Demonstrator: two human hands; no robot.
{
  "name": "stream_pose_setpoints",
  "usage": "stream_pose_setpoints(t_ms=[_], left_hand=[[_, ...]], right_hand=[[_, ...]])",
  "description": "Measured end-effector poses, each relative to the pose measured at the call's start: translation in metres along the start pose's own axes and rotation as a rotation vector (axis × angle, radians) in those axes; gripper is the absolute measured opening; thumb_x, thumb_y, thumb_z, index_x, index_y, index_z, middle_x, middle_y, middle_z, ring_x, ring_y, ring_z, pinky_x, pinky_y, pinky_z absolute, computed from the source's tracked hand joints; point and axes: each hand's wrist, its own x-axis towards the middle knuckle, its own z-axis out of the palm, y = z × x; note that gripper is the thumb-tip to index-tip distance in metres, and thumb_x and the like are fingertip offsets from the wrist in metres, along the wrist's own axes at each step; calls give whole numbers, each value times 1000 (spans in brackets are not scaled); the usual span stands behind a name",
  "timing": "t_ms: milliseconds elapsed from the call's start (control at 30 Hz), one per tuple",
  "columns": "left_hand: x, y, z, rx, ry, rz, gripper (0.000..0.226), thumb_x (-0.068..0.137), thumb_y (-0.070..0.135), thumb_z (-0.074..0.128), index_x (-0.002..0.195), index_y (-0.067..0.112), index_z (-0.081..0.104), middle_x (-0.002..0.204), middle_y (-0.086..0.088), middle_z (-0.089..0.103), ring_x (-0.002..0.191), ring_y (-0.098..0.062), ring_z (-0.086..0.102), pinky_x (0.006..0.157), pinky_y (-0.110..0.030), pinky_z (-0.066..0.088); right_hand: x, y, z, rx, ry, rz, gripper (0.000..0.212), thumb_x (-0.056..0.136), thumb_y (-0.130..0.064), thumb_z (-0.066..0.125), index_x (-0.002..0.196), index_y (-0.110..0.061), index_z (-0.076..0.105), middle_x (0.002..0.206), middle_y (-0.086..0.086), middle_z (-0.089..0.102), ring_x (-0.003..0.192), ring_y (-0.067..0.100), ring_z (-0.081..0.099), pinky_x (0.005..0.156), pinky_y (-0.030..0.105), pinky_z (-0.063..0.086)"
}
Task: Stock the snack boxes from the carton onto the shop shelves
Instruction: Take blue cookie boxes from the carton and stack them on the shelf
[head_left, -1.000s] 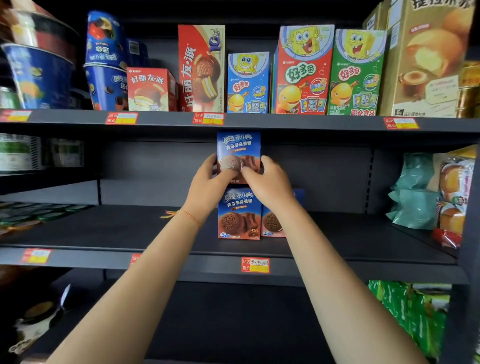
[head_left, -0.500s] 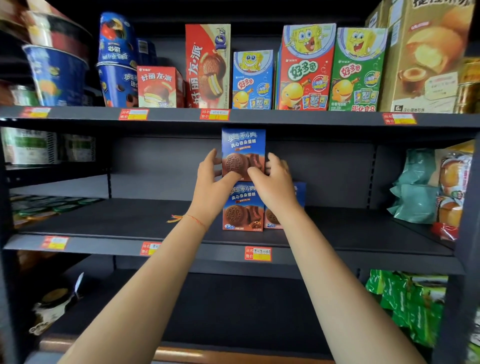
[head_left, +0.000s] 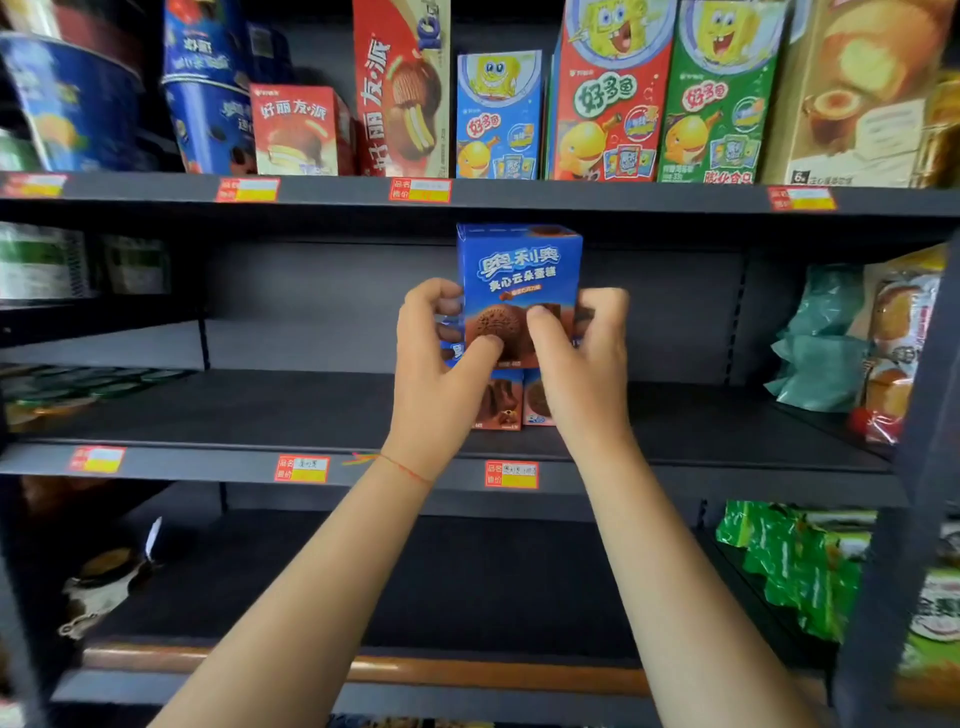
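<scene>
Above the shelved boxes (head_left: 511, 400), blue box (head_left: 519, 275) now nearer, higher.

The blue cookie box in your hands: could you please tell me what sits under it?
Under the blue cookie box, two boxes stand on the middle shelf. The hands cover their tops, hiding any contact.

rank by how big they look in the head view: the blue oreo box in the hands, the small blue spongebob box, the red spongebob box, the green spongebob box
1. Red spongebob box
2. Green spongebob box, nearly alike; both are cut off at the top.
3. Blue oreo box, though it sits nearer the camera
4. Small blue spongebob box
</scene>
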Motion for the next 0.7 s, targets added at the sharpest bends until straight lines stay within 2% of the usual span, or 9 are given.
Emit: stream_pose_setpoints(t_ms=[100, 133, 200, 300, 433, 533, 633, 700], left_hand=[[-18, -2, 15, -5, -6, 20, 34, 80, 16, 61, 108, 27, 47, 112, -8, 55, 87, -14, 55, 72, -24, 48], [-24, -4, 21, -15, -17, 13, 32, 80, 16, 62, 106, 27, 47, 109, -8, 55, 83, -18, 56, 70, -31, 51], [-35, -10, 34, -14, -43, 1, 29, 80, 19, 64, 103, 25, 48, 99, -7, 57, 78, -26, 57, 73, -45, 53], [-49, -21, 49, 22, -87, -29, 28, 84, 14, 71, 100, 17, 48, 89, -3, 55, 72, -16, 52, 73, -41, 51], [-53, -39, 56, 202, -159, -71, 32, 78, 23, 66, 104, 24, 48, 98, 2, 57, 82, -19, 58, 77, -41, 53], [-47, -49, 56, 287, -175, -104, 33, 82, 14, 68, 107, 22, 48, 97, 2, 57, 79, -14, 57, 79, -42, 53], [-40, -53, 56, 424, -150, -94, 24, 85, 15, 69, 98, 20, 49, 85, 4, 59, 76, -18, 58, 71, -39, 51], [-32, -56, 55, 532, -135, -107, 17, 88, 19, 68, 90, 20, 51, 82, 5, 61, 76, -18, 59, 68, -35, 49]], right_hand=[[-11, 1, -21, -29, 97, -53, 31, 76, -53, 60, 92, -33, 41, 106, 2, 59, 106, 19, 59, 80, 25, 53], [-15, 4, -27, -42, 126, -64, 34, 76, -54, 60, 92, -31, 41, 106, 3, 58, 104, 19, 58, 78, 24, 51], [-21, 15, -40, -75, 177, -55, 31, 77, -53, 58, 90, -32, 39, 102, 3, 56, 98, 21, 58, 78, 32, 51], [-29, 35, -54, -166, 200, -9, 34, 76, -51, 53, 94, -25, 42, 100, 2, 55, 96, 22, 56, 80, 36, 48], [-36, 54, -64, -363, 119, 28, 47, 75, -44, 56, 107, -12, 45, 111, 2, 54, 107, 23, 52, 88, 42, 47], [-32, 61, -65, -529, 69, 18, 50, 79, -36, 63, 117, -10, 45, 115, 5, 52, 110, 25, 50, 90, 47, 47], [-25, 65, -63, -618, 24, 44, 50, 85, -32, 65, 125, -11, 43, 121, 5, 54, 112, 26, 52, 91, 43, 44], [-20, 68, -60, -658, -14, 47, 47, 89, -35, 65, 123, -13, 40, 121, 4, 56, 111, 23, 55, 89, 40, 43]])
